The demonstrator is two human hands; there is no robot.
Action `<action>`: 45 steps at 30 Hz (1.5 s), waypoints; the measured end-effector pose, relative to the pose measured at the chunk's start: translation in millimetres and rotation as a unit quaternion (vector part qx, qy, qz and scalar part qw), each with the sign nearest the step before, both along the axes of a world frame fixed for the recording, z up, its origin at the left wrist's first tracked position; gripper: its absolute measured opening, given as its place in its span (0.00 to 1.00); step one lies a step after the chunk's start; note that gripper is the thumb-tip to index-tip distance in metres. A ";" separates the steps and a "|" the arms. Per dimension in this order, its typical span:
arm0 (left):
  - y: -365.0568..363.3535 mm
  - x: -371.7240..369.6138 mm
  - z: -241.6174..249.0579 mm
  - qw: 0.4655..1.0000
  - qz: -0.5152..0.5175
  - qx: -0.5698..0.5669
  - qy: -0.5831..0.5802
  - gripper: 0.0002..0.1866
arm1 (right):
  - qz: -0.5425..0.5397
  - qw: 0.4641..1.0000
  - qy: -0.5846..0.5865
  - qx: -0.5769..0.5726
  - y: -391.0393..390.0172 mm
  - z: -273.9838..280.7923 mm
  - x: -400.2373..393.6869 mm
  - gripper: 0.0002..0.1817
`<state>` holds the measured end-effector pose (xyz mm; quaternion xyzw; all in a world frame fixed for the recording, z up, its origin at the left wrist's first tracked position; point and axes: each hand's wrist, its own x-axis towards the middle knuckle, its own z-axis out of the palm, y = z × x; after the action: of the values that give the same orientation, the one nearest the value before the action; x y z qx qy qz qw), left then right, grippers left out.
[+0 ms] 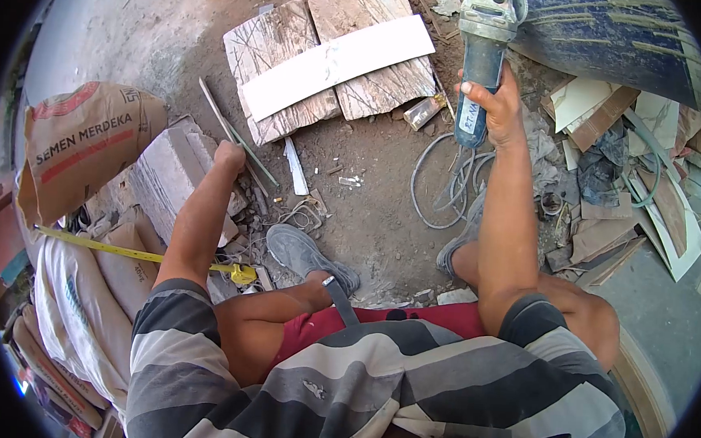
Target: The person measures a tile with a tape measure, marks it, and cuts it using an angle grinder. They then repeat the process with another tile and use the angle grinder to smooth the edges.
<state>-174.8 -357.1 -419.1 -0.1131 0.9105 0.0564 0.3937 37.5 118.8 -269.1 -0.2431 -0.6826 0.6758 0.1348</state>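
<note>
My right hand point(498, 107) is wrapped round the body of an angle grinder point(482, 62), whose head points away from me at the top. The grinder's grey cable lies coiled on the ground below it. On the left, my left hand point(229, 157) is closed at the lower part of thin strips point(222, 113) that lean by the blocks; its fingers are mostly hidden, so what it grips is unclear. Between the hands, a white tile strip point(340, 66) lies across two flat stone blocks point(377, 44).
A paper cement bag point(90, 139) stands at the left beside a concrete block point(169, 172). A yellow tape measure point(243, 274) is stretched out near my left arm. Broken tiles point(606, 114) and a dark blue curved sheet point(610, 38) are at the right.
</note>
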 end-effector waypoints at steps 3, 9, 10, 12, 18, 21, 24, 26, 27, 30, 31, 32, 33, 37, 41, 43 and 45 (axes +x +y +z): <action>-3.7 11.4 17.5 0.971 0.177 0.135 0.080 0.15 | 0.007 1.000 -0.002 -0.022 -5.8 9.2 -2.0 0.41; 28.7 28.1 73.0 0.928 0.100 0.324 0.153 0.10 | 0.018 0.997 0.018 -0.075 -9.4 7.0 -10.2 0.36; 39.5 29.0 76.5 0.911 0.089 0.375 0.144 0.09 | 0.023 0.996 0.025 -0.079 -11.7 7.6 -14.3 0.36; 71.8 37.4 96.1 0.888 0.094 0.429 0.139 0.10 | 0.029 0.997 0.025 -0.073 -10.4 12.7 -15.9 0.36; 134.2 50.3 111.7 0.854 0.033 0.507 0.112 0.14 | 0.018 0.998 0.062 -0.007 -2.5 11.2 -19.5 0.37; 171.4 69.5 107.6 0.855 0.087 0.505 0.080 0.15 | 0.004 0.998 0.066 -0.007 4.0 8.1 -17.6 0.37; 211.1 95.0 116.4 0.874 0.154 0.455 0.068 0.17 | -0.009 0.998 0.065 -0.009 6.3 7.2 -13.6 0.37; 220.6 102.3 108.5 0.894 0.099 0.431 0.075 0.18 | -0.027 0.996 0.060 -0.060 2.1 14.7 -10.8 0.37; 223.6 102.8 104.2 0.908 0.043 0.408 0.083 0.19 | -0.028 0.996 0.061 -0.060 4.8 10.9 -10.9 0.37; 229.3 104.7 94.0 0.904 -0.037 0.394 0.162 0.18 | -0.031 0.997 0.063 -0.034 10.5 3.9 -6.7 0.37; 228.4 103.2 93.8 0.904 -0.034 0.401 0.145 0.18 | -0.029 0.996 0.060 -0.057 8.6 7.9 -5.3 0.37; 226.7 102.6 92.3 0.905 -0.034 0.400 0.142 0.18 | -0.027 0.995 0.057 -0.081 6.1 10.1 -3.9 0.37; 225.1 100.1 87.9 0.908 -0.022 0.401 0.124 0.17 | -0.027 0.995 0.057 -0.082 8.2 4.9 -2.8 0.37; 219.1 97.8 85.3 0.912 -0.015 0.396 0.107 0.16 | -0.025 0.997 0.079 -0.006 17.4 -12.6 -5.9 0.36; 211.8 86.7 92.8 0.920 -0.069 0.362 0.130 0.17 | -0.040 0.995 0.078 -0.044 8.3 2.0 -5.6 0.35; 200.9 73.3 93.7 0.904 -0.133 0.375 0.157 0.21 | -0.037 0.996 0.074 -0.034 9.8 2.1 -5.6 0.35; 189.0 57.1 97.0 0.889 -0.177 0.393 0.153 0.23 | -0.034 0.996 0.073 -0.025 11.7 0.8 -5.4 0.35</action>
<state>-117.7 -168.1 -322.2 0.2243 0.8675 0.3559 0.2654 32.1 130.4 -268.2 -0.2194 -0.6450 0.7040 0.2006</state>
